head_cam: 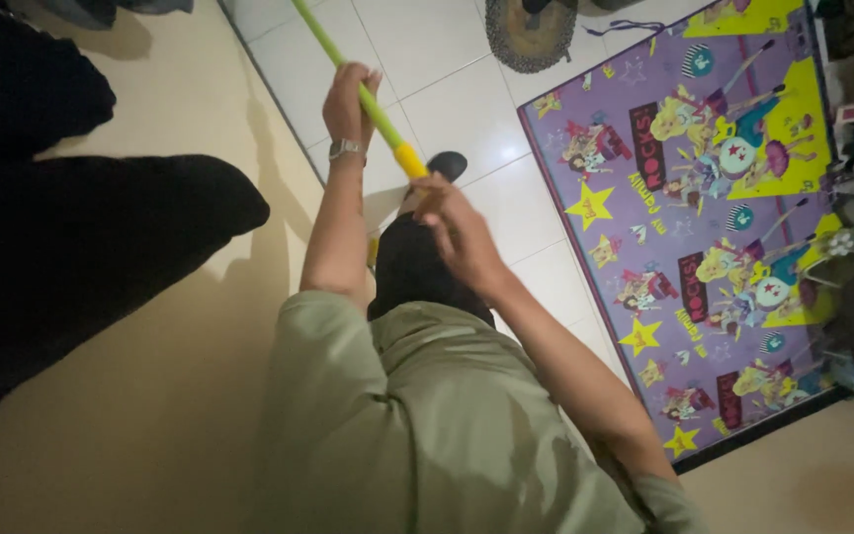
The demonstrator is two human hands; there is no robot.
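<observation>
Green pole (348, 69) — left hand (346, 104), right hand (452, 222) gripping

floor: white tiles (447, 59) | purple cartoon mat (704, 227) | light: dim

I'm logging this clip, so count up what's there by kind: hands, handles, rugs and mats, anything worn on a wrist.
Hands: 2, the left hand and the right hand, both on the handle
Green and yellow handle: 1
Wristwatch: 1
Purple cartoon rug: 1
Round woven mat: 1
Total: 6
</observation>
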